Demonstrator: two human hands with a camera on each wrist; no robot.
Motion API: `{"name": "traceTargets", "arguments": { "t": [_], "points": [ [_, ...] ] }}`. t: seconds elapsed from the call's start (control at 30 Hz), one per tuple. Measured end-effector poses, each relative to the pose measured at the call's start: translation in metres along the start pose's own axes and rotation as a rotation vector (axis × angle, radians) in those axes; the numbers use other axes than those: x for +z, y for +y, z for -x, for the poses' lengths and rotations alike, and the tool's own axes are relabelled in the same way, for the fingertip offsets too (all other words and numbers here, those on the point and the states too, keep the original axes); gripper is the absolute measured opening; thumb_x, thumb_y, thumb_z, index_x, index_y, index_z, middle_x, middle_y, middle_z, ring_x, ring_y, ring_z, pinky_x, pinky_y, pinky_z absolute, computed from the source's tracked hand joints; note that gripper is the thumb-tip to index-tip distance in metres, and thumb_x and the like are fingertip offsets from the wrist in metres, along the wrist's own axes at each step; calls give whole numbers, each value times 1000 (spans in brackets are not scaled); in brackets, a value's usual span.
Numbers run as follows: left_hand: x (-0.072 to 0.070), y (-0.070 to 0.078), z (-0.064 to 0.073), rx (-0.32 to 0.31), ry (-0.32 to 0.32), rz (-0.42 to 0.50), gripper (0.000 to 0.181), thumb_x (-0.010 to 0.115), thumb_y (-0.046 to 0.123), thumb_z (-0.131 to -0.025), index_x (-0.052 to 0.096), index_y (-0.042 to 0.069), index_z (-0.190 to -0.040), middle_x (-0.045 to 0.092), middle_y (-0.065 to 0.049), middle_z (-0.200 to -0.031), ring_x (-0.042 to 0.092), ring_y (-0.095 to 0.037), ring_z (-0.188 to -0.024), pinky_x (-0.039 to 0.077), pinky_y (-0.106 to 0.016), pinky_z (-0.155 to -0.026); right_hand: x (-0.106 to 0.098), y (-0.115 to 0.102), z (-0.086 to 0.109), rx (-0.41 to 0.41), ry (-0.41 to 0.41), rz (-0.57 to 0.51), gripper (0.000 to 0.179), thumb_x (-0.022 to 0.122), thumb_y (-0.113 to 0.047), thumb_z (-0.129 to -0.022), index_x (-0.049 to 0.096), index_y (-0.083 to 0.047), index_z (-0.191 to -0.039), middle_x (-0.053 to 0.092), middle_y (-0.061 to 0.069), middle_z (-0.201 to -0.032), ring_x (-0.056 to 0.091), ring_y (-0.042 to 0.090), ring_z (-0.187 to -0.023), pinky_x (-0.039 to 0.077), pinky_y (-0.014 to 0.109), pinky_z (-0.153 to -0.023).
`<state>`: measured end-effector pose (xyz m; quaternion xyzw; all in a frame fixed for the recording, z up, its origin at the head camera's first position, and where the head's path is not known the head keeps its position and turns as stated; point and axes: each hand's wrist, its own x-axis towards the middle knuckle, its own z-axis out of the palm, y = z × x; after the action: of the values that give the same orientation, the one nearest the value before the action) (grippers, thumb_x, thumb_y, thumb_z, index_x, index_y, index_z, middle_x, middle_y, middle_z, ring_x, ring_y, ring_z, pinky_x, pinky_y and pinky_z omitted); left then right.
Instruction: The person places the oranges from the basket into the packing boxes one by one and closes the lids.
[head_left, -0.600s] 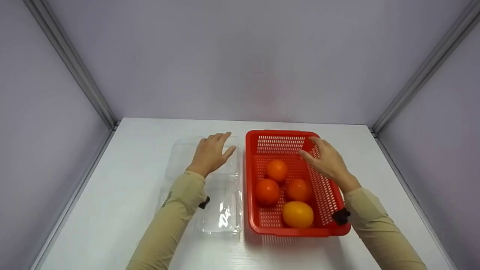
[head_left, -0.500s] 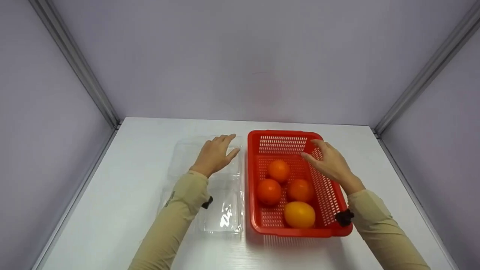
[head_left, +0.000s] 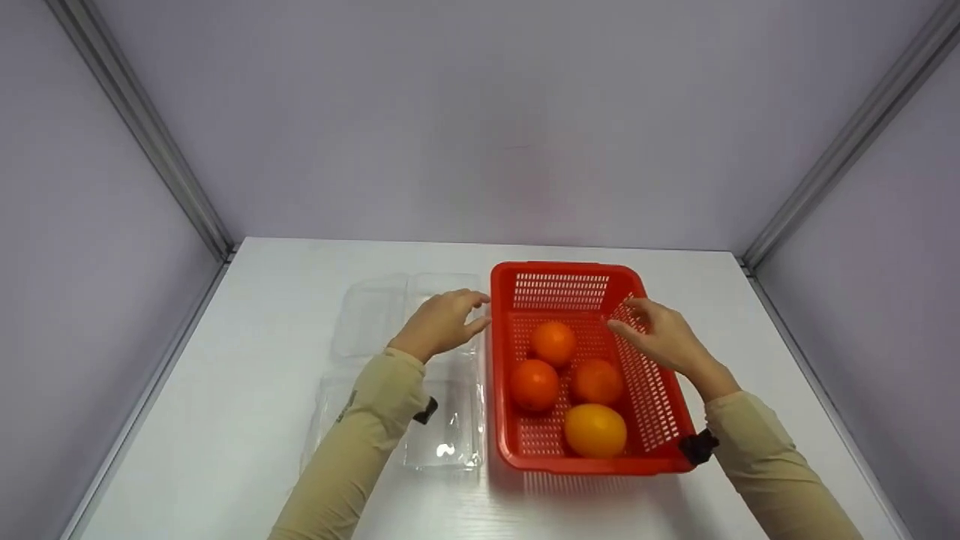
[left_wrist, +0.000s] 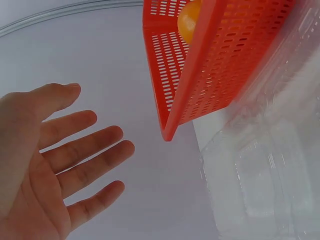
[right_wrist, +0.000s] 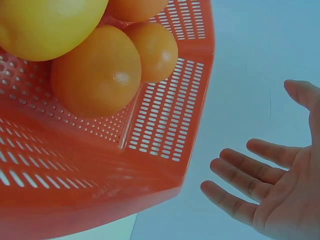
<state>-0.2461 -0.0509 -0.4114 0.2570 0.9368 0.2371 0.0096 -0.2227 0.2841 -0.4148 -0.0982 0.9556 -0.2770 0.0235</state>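
My left hand (head_left: 444, 322) hovers over the clear plastic clamshell box (head_left: 441, 420), fingertips close to the left rim of the red basket (head_left: 501, 375). In the left wrist view its fingers (left_wrist: 92, 170) are spread and hold nothing. On the other side, my right hand (head_left: 664, 337) overlaps the basket's right rim, thumb apart from loosely bent fingers. The right wrist view shows that palm bare (right_wrist: 280, 185). Inside the basket lie three oranges (head_left: 553, 343) and a larger yellow-orange fruit (head_left: 595, 430) near the front wall.
The clamshell lies open just left of the basket, one half behind the other, on a white table (head_left: 225, 390). Grey-white panels (head_left: 480, 120) enclose the back and both sides. Black wrist mounts (head_left: 699, 447) sit at both cuffs.
My left hand has shifted right and nearer me, toward the basket's rim. The right hand has come slightly nearer me. Basket and fruit stay in place.
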Motion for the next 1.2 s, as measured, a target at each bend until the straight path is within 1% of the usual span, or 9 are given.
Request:
{"name": "traceTargets", "arguments": {
  "t": [0.2, 0.47, 0.6, 0.67, 0.77, 0.87, 0.93, 1.13, 1.2],
  "points": [
    [3, 5, -1, 27, -18, 36, 38, 58, 22, -95, 59, 1, -126, 68, -18, -117, 65, -33, -107, 52, -45, -96, -2, 7, 6, 7, -3, -9, 66, 55, -43, -95, 46, 7, -136, 57, 30, -131, 58, 44, -115, 48, 58, -99],
    [5, 9, -3, 46, -20, 48, 38, 58, 21, -95, 59, 0, -127, 68, -18, -118, 65, -33, -108, 51, -45, -99, -4, 16, 12, 25, 4, 0, 61, 56, -42, -94, 51, 7, -130, 63, 26, -116, 61, 36, -103, 53, 54, -91],
    [7, 12, -5, 52, -22, 48, 38, 58, 21, -95, 59, 1, -126, 67, -17, -121, 65, -31, -107, 51, -44, -98, -6, 22, 15, 25, 5, -4, 59, 57, -40, -94, 52, 7, -128, 64, 25, -112, 61, 33, -98, 57, 46, -81],
    [7, 13, -5, 53, -25, 47, 37, 58, 22, -95, 59, 1, -126, 67, -16, -121, 66, -30, -107, 52, -43, -97, -7, 25, 17, 27, -1, -8, 57, 58, -38, -94, 53, 8, -127, 65, 25, -111, 62, 31, -96, 58, 39, -76],
    [8, 15, -6, 49, -32, 50, 37, 58, 22, -95, 59, 2, -127, 67, -15, -124, 66, -29, -107, 52, -42, -98, -7, 30, 20, 28, -7, -13, 55, 61, -35, -93, 54, 8, -125, 65, 24, -107, 62, 28, -91, 55, 30, -70],
    [10, 17, -7, 44, -47, 45, 38, 57, 23, -96, 59, 4, -128, 66, -14, -126, 66, -27, -107, 52, -41, -99, -7, 36, 23, 37, -16, -10, 53, 62, -35, -92, 56, 9, -121, 66, 23, -103, 61, 24, -87, 52, 25, -67],
    [11, 19, -7, 43, -51, 40, 38, 57, 24, -96, 59, 4, -129, 66, -14, -125, 66, -27, -108, 52, -40, -98, -6, 39, 25, 42, -24, -11, 53, 63, -35, -92, 57, 9, -120, 66, 23, -103, 61, 23, -85, 53, 25, -66],
    [14, 22, -8, 48, -52, 57, 38, 58, 22, -95, 59, 3, -128, 68, -15, -120, 65, -29, -108, 52, -42, -98, -5, 46, 29, 68, -36, -8, 52, 63, -34, -92, 56, 10, -119, 66, 25, -101, 63, 25, -84, 58, 36, -70],
    [15, 24, -8, 50, -53, 63, 37, 58, 21, -95, 59, 3, -128, 68, -15, -119, 65, -29, -108, 51, -42, -98, -5, 49, 31, 79, -39, 4, 52, 63, -34, -92, 56, 10, -118, 67, 25, -99, 63, 24, -82, 58, 35, -69]
  ]
}}
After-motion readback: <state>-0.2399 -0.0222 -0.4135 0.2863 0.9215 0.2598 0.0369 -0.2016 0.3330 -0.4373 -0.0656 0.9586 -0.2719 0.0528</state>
